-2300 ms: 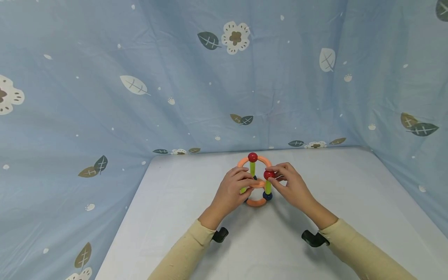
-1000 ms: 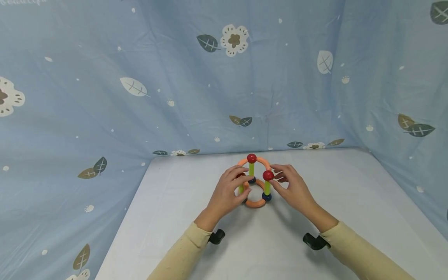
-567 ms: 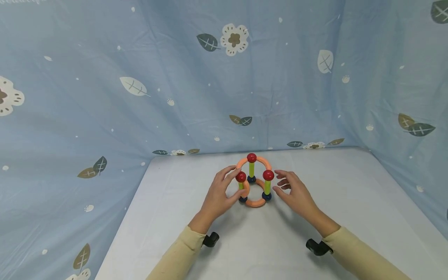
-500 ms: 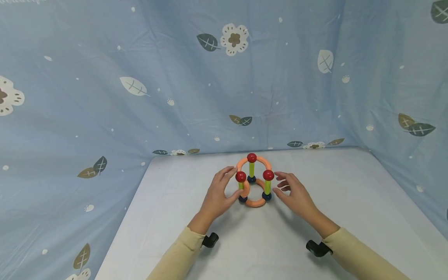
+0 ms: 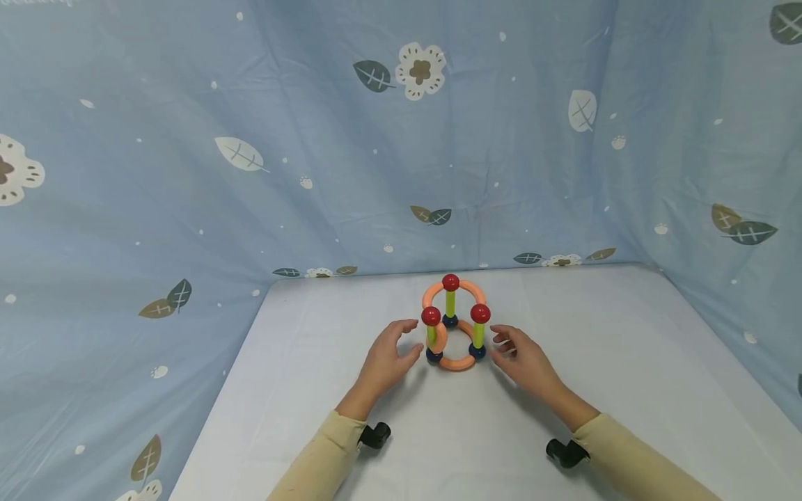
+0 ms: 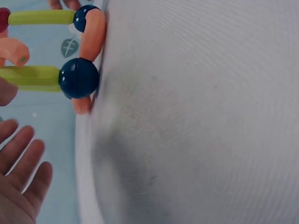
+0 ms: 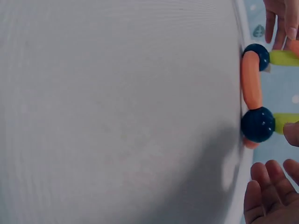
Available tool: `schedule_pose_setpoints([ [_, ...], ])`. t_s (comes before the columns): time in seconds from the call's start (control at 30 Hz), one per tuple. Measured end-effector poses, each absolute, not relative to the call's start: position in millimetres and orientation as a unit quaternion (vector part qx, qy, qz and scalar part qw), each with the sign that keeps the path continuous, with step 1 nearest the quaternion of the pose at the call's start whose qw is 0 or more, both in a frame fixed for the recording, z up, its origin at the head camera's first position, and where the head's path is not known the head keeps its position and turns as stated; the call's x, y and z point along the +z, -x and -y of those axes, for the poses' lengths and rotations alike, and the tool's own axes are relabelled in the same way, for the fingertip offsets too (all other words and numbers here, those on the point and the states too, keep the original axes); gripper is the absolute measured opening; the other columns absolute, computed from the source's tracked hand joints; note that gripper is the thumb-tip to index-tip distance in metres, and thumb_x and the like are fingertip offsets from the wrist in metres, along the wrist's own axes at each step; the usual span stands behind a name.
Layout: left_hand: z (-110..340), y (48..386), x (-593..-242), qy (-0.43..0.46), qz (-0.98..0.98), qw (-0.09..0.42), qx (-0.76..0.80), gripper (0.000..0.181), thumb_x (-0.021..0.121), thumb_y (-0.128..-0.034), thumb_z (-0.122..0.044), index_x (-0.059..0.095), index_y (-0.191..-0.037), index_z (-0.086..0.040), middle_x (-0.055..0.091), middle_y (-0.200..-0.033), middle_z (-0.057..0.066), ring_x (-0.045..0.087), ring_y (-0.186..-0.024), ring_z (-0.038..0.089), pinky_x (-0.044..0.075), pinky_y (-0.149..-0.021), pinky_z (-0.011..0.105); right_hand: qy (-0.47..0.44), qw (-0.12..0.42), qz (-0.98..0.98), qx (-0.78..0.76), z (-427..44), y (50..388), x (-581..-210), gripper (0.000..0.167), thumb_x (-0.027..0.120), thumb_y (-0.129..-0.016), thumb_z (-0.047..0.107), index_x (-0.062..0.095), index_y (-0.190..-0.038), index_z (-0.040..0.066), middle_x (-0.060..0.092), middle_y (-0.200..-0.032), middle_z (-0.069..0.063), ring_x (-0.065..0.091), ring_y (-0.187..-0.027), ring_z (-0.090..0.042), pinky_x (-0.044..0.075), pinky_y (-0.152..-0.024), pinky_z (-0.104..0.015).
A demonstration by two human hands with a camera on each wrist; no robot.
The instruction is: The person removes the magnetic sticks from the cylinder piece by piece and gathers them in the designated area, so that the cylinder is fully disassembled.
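My left grip [image 5: 383,362] and right grip [image 5: 526,360] are parted, holding nothing, one on each side of the stick-and-ball frame [image 5: 450,304]. It stands on the worktop [image 5: 457,431], three green rods [image 5: 479,335] running from blue balls [image 5: 477,351] up to red balls [image 5: 480,314].

Head view: one, from above and behind the sleeves [image 5: 319,452], facing forward and down; farthest and widest, spanning desk [image 5: 457,431], blue cloth [image 5: 188,104] and whole ball-and-stick frame [image 5: 466,327]. Left wrist view: one, low, near, turned sideways; desk fills the right, frame cropped at upper left. Right wrist view: one, likewise low, near and sideways; desk at left, frame cropped at right. Common to both wrist views: frame's lower part with dark-blue balls [image 6: 78,78], from opposite sides.
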State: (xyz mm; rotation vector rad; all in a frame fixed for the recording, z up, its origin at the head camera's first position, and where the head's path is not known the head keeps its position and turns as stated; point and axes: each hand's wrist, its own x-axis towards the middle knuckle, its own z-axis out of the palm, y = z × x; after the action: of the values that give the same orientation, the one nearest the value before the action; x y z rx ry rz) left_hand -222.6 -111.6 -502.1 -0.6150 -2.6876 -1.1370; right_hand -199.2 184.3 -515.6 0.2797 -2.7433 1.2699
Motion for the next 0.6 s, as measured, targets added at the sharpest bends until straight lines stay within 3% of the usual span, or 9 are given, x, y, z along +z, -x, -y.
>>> schedule_pose_setpoints([
  [0.3, 107, 226, -517, 0.180, 0.897, -0.024, -0.404, 0.038, 0.073, -0.0949, -0.026, 0.068, -0.130, -0.013, 0.068, -0.128, 0.001, 0.063, -0.117, 0.021, 0.053, -0.099, 0.041, -0.079, 0.027, 0.910, 0.405, -179, 201, -527, 0.039, 0.076, -0.092, 0.014, 0.064, -0.129, 0.005, 0.068, -0.113, -0.007, 0.066, -0.097, -0.020, 0.056, -0.087, -0.042],
  [0.6, 103, 228, -523, 0.181, 0.895, -0.027, -0.406, 0.034, 0.076, -0.0928, -0.022, 0.071, -0.125, -0.011, 0.071, -0.119, 0.001, 0.066, -0.110, 0.017, 0.055, -0.095, 0.036, -0.061, 0.027, 0.914, 0.400, -172, 202, -526, 0.034, 0.078, -0.091, 0.015, 0.067, -0.122, 0.006, 0.069, -0.105, -0.003, 0.066, -0.097, -0.019, 0.057, -0.086, -0.040],
])
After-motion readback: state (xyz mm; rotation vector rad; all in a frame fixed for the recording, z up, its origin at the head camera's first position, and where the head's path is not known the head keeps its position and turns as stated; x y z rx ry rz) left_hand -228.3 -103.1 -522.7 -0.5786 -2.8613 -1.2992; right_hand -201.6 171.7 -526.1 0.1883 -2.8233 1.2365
